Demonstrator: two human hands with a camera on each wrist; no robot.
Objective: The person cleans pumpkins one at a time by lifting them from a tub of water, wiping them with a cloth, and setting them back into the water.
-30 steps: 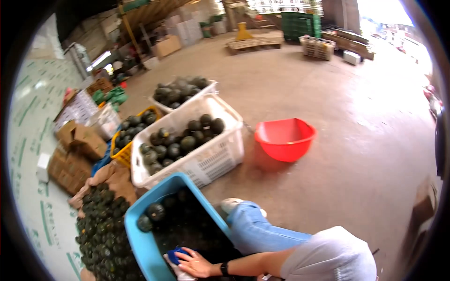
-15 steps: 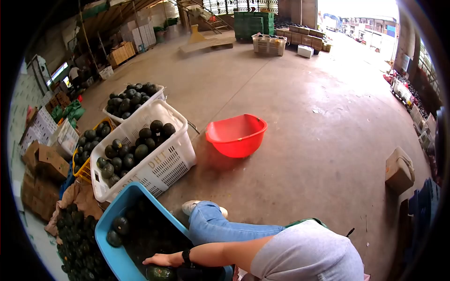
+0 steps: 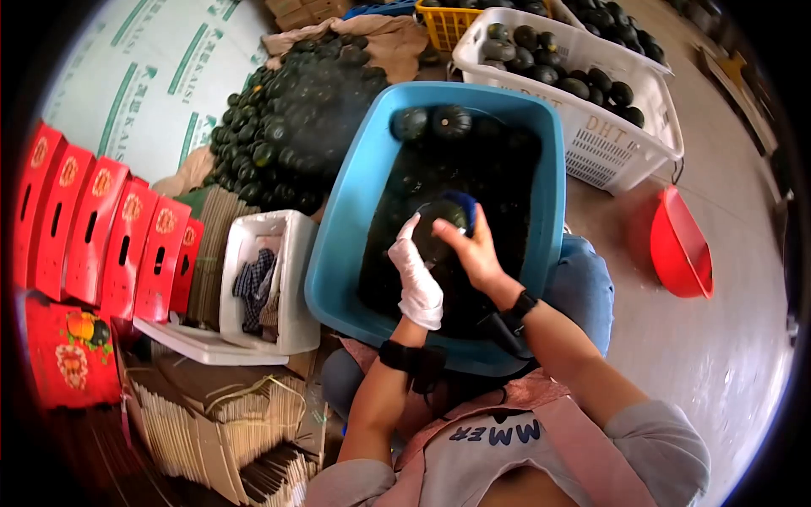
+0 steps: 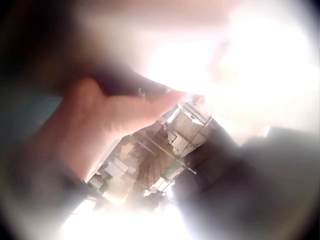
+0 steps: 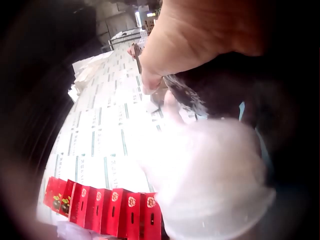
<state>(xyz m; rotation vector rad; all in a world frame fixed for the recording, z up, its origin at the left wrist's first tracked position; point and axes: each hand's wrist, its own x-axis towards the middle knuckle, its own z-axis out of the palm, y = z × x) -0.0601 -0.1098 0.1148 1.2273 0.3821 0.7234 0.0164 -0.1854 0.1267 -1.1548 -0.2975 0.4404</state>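
Over the dark water of a blue tub (image 3: 325,245), both hands hold a round dark green squash (image 3: 438,228). My left hand (image 3: 416,277), in a whitish glove, grips its left side. The bare right hand (image 3: 480,256) has its thumb across the squash, with a blue scrubbing cloth (image 3: 465,201) between its fingers and the far side. More squash (image 3: 452,122) float at the tub's far end. Glare washes out the glove in the left wrist view, where the bare right hand (image 4: 107,117) shows. The right wrist view has the glove (image 5: 215,175) below the bare hand (image 5: 195,45).
A heap of squash (image 3: 279,144) lies left of the tub, beside a white foam box (image 3: 296,296) with cloths. Red cartons (image 3: 97,220) and flattened cardboard (image 3: 220,422) stand further left. At the back right are a white crate of squash (image 3: 600,144) and a red basin (image 3: 676,245).
The head view has swung left and down to the tub, bringing the gloved left hand into sight. Earlier the right hand was on a squash low in the tub; now both hands hold one.
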